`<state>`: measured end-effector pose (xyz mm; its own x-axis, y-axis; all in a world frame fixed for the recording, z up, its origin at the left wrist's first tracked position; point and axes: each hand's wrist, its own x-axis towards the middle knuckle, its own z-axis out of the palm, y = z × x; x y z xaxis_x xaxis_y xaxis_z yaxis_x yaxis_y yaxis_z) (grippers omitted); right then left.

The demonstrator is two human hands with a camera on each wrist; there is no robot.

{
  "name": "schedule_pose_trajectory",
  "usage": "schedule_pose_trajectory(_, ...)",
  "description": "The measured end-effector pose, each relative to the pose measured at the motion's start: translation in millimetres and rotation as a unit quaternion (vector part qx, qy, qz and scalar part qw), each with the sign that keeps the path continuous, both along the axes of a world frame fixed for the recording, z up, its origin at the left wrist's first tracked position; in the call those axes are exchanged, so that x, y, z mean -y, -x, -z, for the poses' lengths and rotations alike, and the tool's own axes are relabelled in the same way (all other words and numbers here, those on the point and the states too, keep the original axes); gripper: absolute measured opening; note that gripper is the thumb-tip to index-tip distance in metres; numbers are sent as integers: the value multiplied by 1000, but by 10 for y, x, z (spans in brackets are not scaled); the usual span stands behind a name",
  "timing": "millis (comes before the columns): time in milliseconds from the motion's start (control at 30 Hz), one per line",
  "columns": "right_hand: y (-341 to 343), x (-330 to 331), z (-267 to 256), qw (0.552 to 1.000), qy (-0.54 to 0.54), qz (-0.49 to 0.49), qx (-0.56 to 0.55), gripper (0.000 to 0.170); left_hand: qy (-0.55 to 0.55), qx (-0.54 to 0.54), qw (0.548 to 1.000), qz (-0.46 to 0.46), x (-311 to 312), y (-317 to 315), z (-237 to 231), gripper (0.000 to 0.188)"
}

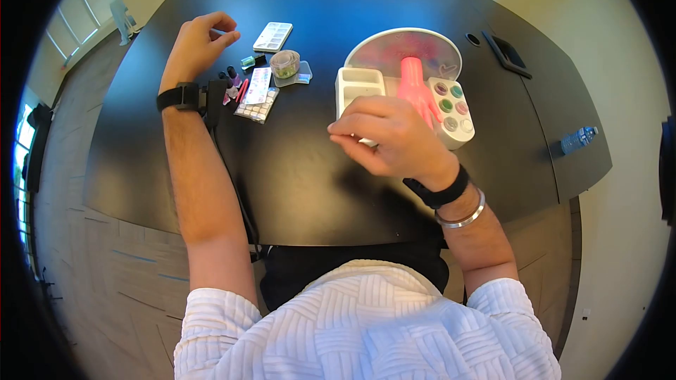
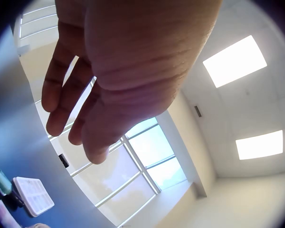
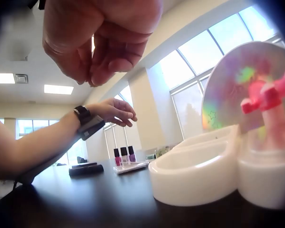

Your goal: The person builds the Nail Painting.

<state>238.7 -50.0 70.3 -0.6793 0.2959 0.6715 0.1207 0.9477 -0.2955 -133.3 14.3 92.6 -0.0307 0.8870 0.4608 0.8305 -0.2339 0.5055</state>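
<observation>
A person's left hand (image 1: pixel 199 43) hangs relaxed, loosely curled and empty, above a smooth black table (image 1: pixel 303 197); the right (image 1: pixel 398 137) draws thumb and fingertips together (any hold cannot be told) near a glossy, rounded white organizer (image 1: pixel 461 139) standing there with an upright pink plastic hand (image 1: pixel 411 84) and iridescent, arched backboard (image 1: pixel 442 55).

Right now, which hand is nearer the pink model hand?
Right: the right hand is just in front of the pink model hand; the left hand is well to its left.
</observation>
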Motion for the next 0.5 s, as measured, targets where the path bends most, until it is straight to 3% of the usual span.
schedule_pose_trajectory(133,109,-73,176,999,-45,-11,-10,8,10,-2,999,-45,13,91,7,24)
schedule_pose_trajectory(500,31,-91,333,997,-42,-9,-71,16,77,-9,997,30,-154,-330,150,26)
